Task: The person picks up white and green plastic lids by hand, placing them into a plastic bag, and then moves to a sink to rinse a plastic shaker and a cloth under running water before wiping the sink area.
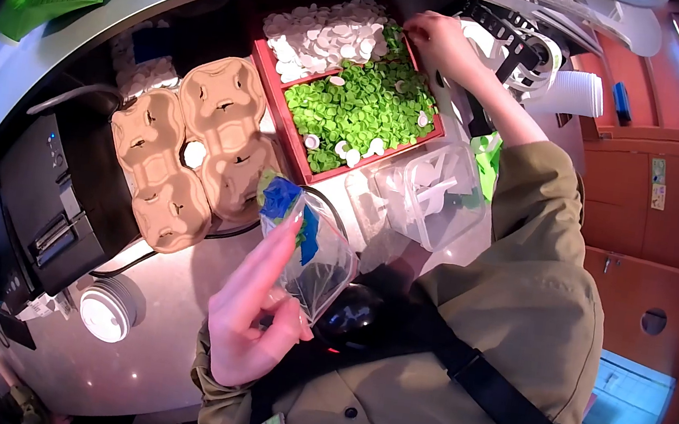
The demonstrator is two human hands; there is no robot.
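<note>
My left hand [252, 316] is at the lower middle, its index finger stretched along a clear plastic bag [328, 274] and its other fingers curled at the bag's edge. Blue and green pieces [280, 196] show at the bag's upper end. At the far right corner of a red divided box [281, 116], my right hand [440, 45] has its fingers pressed together; what they hold, if anything, is hidden. Small green plastic pieces [361, 109], with a few white ones among them, fill the near compartment. White pieces [323, 36] are heaped in the far one.
Brown cardboard cup carriers [183, 138] lie left of the box. A black printer [53, 194] and stacked white lids [105, 310] stand farther left. Right of the box is a clear container [431, 194]. White paper cups [570, 92] lie beyond my right arm.
</note>
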